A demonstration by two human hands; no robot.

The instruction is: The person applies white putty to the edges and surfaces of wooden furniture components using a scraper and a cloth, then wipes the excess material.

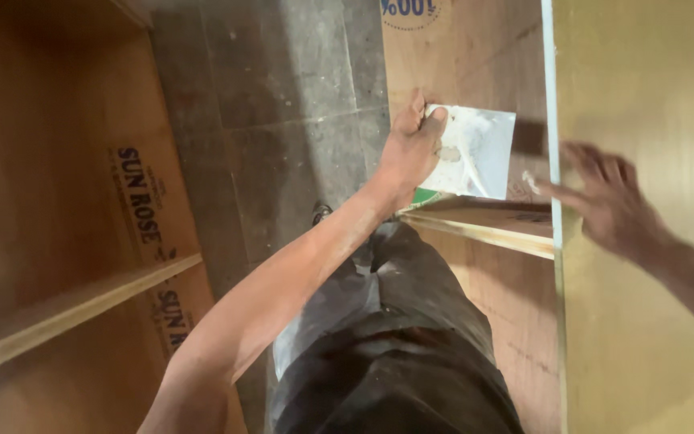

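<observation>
Left hand [415, 145] pinches my smeared white sheet [475, 153] at its corner; thin, floppy, likely light; right hand [612, 201] spread, blurred.

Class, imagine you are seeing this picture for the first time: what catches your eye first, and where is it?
First, the left hand near the top centre, pinching a white smeared card at its corner, above a plywood shelf edge. Next, the right hand, blurred, fingers spread on the pale yellow-brown panel filling the right side. Below, dark trousers over a grey tiled floor.
</observation>
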